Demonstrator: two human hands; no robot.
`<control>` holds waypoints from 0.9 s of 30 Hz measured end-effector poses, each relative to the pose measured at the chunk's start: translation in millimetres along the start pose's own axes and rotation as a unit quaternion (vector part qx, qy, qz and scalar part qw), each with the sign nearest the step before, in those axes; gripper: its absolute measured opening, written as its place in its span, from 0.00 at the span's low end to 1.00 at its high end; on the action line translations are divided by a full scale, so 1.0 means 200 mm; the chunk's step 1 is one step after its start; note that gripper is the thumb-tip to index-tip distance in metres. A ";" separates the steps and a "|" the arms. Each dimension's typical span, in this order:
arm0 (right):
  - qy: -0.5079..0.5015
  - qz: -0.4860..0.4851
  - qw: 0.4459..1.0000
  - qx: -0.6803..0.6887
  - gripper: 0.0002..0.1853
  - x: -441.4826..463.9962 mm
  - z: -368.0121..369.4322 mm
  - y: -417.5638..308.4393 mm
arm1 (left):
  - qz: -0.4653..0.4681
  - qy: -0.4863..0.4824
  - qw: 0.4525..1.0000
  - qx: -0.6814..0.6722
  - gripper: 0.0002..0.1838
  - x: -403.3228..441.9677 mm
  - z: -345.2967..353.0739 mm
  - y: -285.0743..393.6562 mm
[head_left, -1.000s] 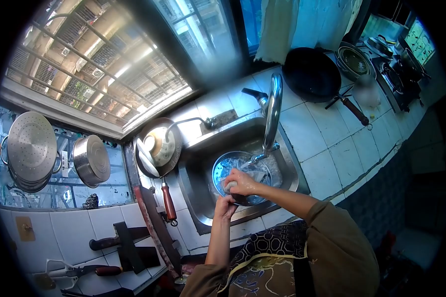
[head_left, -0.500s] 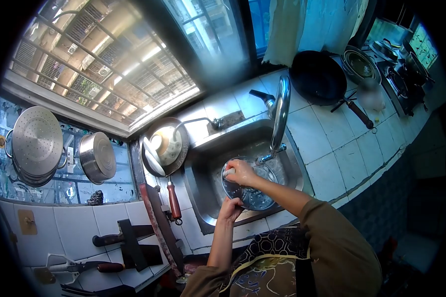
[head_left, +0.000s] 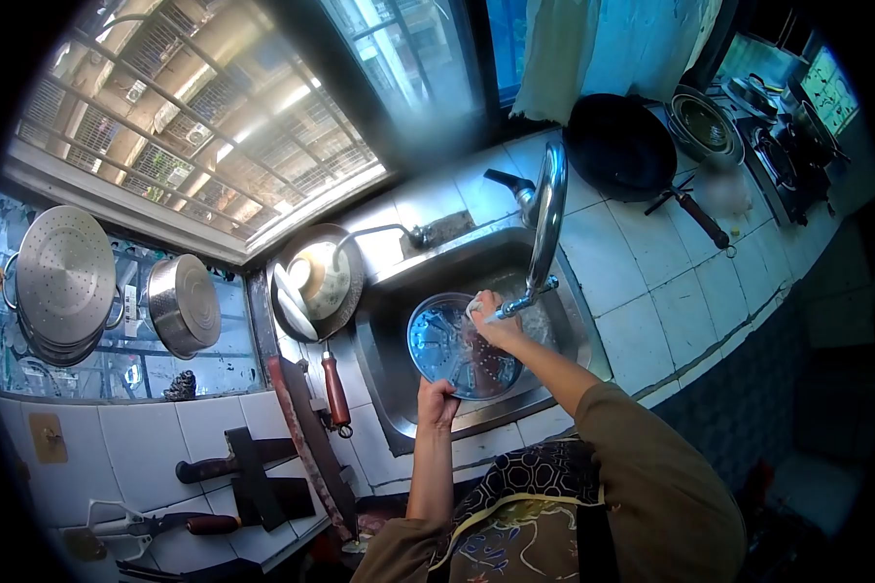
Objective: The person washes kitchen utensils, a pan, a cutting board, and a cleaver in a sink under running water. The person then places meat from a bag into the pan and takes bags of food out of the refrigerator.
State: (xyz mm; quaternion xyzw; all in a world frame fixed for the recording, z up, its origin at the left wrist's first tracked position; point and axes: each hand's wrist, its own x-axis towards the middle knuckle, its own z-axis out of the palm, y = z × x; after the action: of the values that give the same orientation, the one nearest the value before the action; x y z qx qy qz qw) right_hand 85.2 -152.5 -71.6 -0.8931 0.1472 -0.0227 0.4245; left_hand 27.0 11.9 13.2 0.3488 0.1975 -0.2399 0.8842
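Note:
A shiny round metal dish (head_left: 436, 342) is tilted over the sink, its face catching blue light. Small dots cover it; whether they are holes or droplets I cannot tell. My left hand (head_left: 437, 402) grips its near rim, the thumb on top. At the dish's far right side, my right hand (head_left: 496, 321) is closed around a whitish cloth (head_left: 473, 307), pressed near the rim. Just beside that hand is the spout end of the curved chrome faucet (head_left: 546, 223). The steel sink (head_left: 384, 389) surrounds the dish.
A pan (head_left: 345, 257) with stacked bowls stands left of the sink. Right of the faucet lies a black wok (head_left: 620, 146), with the stove (head_left: 787, 160) beyond. Knives (head_left: 228, 466) hang on the left wall, and pots (head_left: 185, 306) hang above them.
The dish has shifted left and tipped so that its face shows more. My right hand has moved right to its far right side. My left hand has slid slightly left with the rim.

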 end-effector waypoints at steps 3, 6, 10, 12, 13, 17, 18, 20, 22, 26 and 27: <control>-0.034 0.084 0.995 0.029 0.16 -0.12 -0.03 -0.05 | 0.025 0.010 1.000 -0.002 0.36 0.09 -0.09 -0.05; -0.135 -0.009 0.983 0.126 0.18 -0.23 -0.02 -0.09 | 0.043 0.014 0.999 -0.002 0.36 0.15 -0.09 -0.05; -0.319 -0.101 0.928 0.164 0.19 -0.26 -0.13 -0.19 | 0.018 0.005 1.000 -0.023 0.37 0.20 -0.20 0.00; -0.403 -0.130 0.903 0.074 0.20 -0.22 -0.22 -0.22 | 0.015 0.009 0.999 -0.031 0.38 0.19 -0.21 0.01; -0.423 -0.143 0.895 0.010 0.20 -0.20 -0.28 -0.25 | 0.023 -0.016 0.998 -0.053 0.39 0.18 -0.22 0.01; -0.477 -0.176 0.804 -0.309 0.17 -0.08 -0.36 -0.22 | 0.024 -0.042 0.997 -0.059 0.40 0.12 -0.20 0.02; -0.478 -0.177 0.802 -0.310 0.17 -0.04 -0.26 -0.07 | 0.018 -0.027 0.998 -0.055 0.40 0.10 -0.17 0.03; -0.312 -0.270 0.836 -0.361 0.11 0.08 0.01 0.31 | 0.014 -0.013 0.999 -0.050 0.40 0.06 -0.17 0.01; -0.174 -0.252 0.908 -0.286 0.10 0.10 -0.06 0.26 | 0.004 -0.010 0.998 -0.059 0.40 0.05 -0.18 -0.02; 0.017 -0.229 0.953 -0.196 0.08 0.05 -0.26 -0.08 | -0.058 -0.037 0.994 -0.084 0.39 0.03 -0.19 -0.07; 0.032 -0.190 0.967 -0.166 0.08 0.05 -0.23 -0.11 | -0.076 -0.050 0.993 -0.078 0.38 0.04 -0.18 -0.10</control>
State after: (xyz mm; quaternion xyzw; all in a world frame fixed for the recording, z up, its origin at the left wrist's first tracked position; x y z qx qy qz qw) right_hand 91.4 -177.7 -26.4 -0.9616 -0.0105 -0.1065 0.2529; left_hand 15.8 23.1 -25.6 0.2499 0.1969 -0.3073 0.8968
